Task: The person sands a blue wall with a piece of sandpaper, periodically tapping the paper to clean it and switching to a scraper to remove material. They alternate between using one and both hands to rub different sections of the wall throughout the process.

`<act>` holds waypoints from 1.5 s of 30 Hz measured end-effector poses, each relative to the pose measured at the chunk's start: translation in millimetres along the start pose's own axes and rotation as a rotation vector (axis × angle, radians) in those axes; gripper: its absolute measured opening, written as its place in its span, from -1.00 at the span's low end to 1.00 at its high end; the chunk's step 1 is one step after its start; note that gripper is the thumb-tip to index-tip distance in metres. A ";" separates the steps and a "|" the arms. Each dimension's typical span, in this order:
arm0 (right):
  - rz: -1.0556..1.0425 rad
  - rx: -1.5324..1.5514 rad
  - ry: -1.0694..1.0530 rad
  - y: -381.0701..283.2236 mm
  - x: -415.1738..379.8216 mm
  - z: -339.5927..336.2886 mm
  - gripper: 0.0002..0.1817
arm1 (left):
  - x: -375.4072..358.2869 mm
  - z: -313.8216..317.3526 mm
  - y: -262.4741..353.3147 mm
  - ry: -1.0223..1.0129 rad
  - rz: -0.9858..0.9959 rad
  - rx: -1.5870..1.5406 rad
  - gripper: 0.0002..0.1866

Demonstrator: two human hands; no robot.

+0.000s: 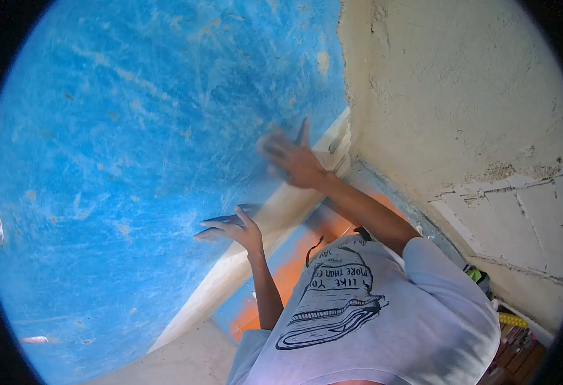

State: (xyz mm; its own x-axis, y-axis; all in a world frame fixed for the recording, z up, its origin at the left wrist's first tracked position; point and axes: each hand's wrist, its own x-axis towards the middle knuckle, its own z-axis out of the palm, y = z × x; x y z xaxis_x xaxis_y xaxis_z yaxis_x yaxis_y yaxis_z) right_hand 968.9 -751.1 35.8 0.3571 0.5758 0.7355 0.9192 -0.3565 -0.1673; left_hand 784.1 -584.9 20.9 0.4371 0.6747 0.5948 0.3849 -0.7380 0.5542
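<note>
A large blue surface (pixel 147 160), scuffed and speckled with pale patches, fills the left and middle of the view, with a cream band (pixel 275 212) along its near edge. My left hand (pixel 235 232) is by this edge, fingers stretched out over the blue, holding nothing. Further up and to the right, my right hand (pixel 292 158) hovers over or lies on the blue close to the corner. Its fingers are smeared by motion, but the thumb stands well apart and nothing shows in the hand.
At right rises a rough beige plastered wall (pixel 461 96), with bare pale blocks (pixel 519 218) lower down. Below the cream band is an orange and blue floor patch (pixel 288 269). A yellow tool (pixel 513 319) and other items lie at lower right. My printed white shirt (pixel 384 321) fills the foreground.
</note>
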 end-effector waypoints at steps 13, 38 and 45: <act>0.481 0.410 0.316 -14.5 32.8 -10.6 -0.44 | -4.2 17.1 -3.8 -0.005 -0.047 0.069 0.17; 0.651 0.394 0.661 3.1 36.0 15.0 -0.36 | -10.3 1.9 -12.6 -0.155 -0.106 0.057 0.15; 0.364 0.233 0.087 0.6 17.4 2.8 -0.34 | -8.7 8.0 -12.4 -0.127 -0.063 0.022 0.12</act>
State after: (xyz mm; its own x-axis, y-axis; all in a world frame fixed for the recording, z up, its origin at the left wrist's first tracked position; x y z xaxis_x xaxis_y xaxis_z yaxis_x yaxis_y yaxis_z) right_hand 976.2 -739.2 46.7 0.6588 0.3758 0.6517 0.7522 -0.3438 -0.5622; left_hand 782.0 -581.7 4.2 0.5104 0.7134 0.4802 0.4319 -0.6955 0.5742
